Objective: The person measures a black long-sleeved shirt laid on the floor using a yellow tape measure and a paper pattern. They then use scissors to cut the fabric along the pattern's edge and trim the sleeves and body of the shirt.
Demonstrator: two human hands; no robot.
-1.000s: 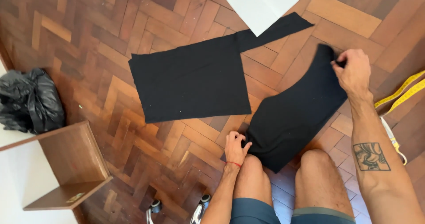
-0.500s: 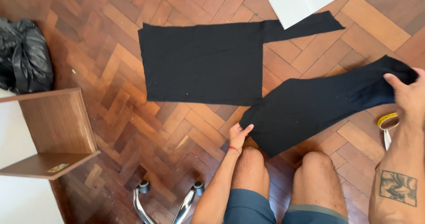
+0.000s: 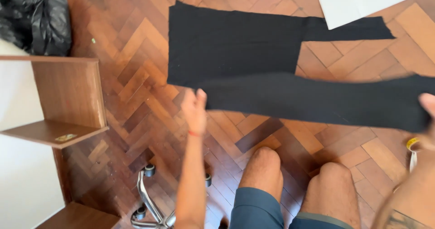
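A long strip of black fabric (image 3: 317, 100) is held up across the middle right of the frame, stretched roughly level between both hands and lifted clear of the floor. The left hand (image 3: 195, 109), at centre frame, is closed on the strip's left end, thumb over the near face of the cloth; a thin red band circles the wrist. The right hand (image 3: 428, 106) sits at the right edge, blurred and partly cut off by the frame; a thumb lies on the strip's right end, so it is gripping the cloth, though the fingers behind cannot be seen.

The strip's upper edge overlaps, in the picture, the lower edge of a second black fabric piece (image 3: 235, 43), which lies flat on the floor in the upper centre. That piece is broadly rectangular with a narrow tail running off to the upper right.

A white sheet (image 3: 362, 0) lies at the top right, its corner covering part of that tail. Below the strip, the person's bare knees (image 3: 267, 165) and blue shorts occupy the lower centre. A yellow tape measure (image 3: 412, 144) shows at the right edge, just below the right hand.

The floor is herringbone wood parquet (image 3: 136, 52). A wooden shelf unit (image 3: 68, 97) stands at left, a black plastic bag (image 3: 36, 16) at upper left, and a chair base with castors (image 3: 149, 202) at bottom centre left.
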